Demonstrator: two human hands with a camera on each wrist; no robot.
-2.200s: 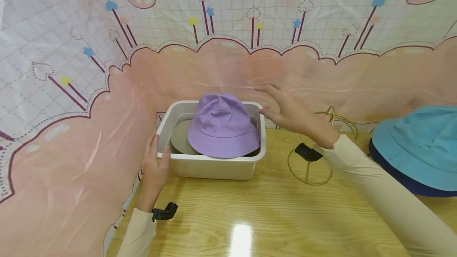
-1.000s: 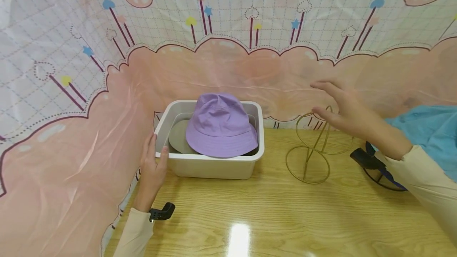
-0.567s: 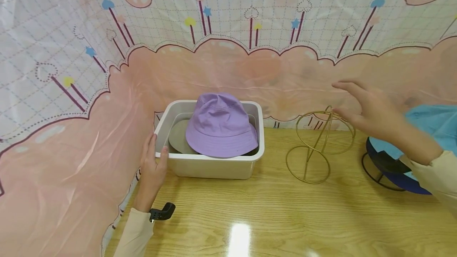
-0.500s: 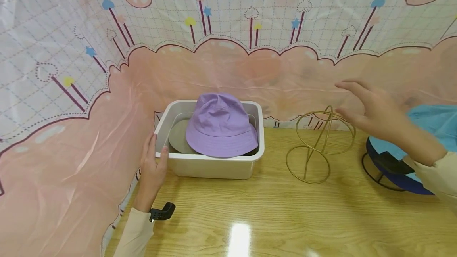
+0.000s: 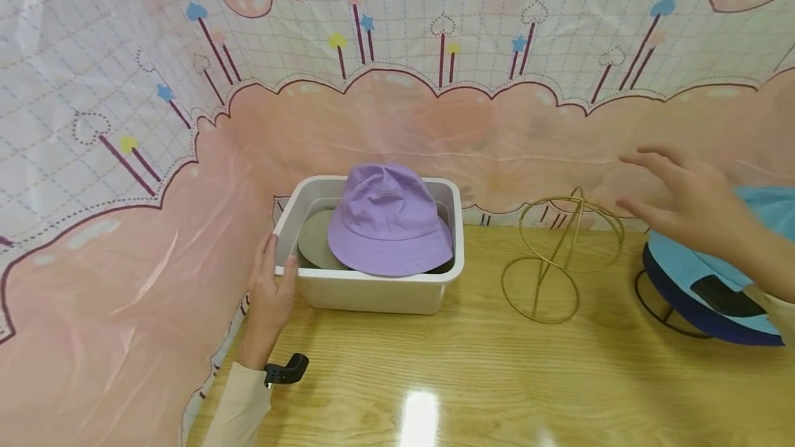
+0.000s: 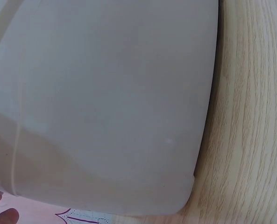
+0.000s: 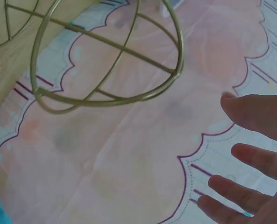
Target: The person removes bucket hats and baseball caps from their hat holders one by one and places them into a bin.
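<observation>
A purple bucket hat (image 5: 390, 223) lies crown up in a white plastic bin (image 5: 373, 293), partly over a grey-beige round item (image 5: 317, 240). My left hand (image 5: 270, 299) rests on the bin's left front corner, thumb at the rim; in the left wrist view the bin's wall (image 6: 115, 93) fills most of the picture. My right hand (image 5: 698, 205) is in the air with fingers spread, holding nothing. Below and behind it, a light blue bucket hat (image 5: 683, 254) sits with a dark blue hat (image 5: 677, 302) under it on a black wire stand (image 5: 649, 299), partly hidden by the arm.
A gold wire hat stand (image 5: 549, 261) stands bare between the bin and the blue hats; its rings also show in the right wrist view. A patterned cloth backdrop (image 5: 397, 116) rises behind and to the left of the wooden table (image 5: 472, 378).
My right hand has moved rightward from above the bin, past the gold stand, to the blue hats. The left hand and the purple hat stay where they were.
</observation>
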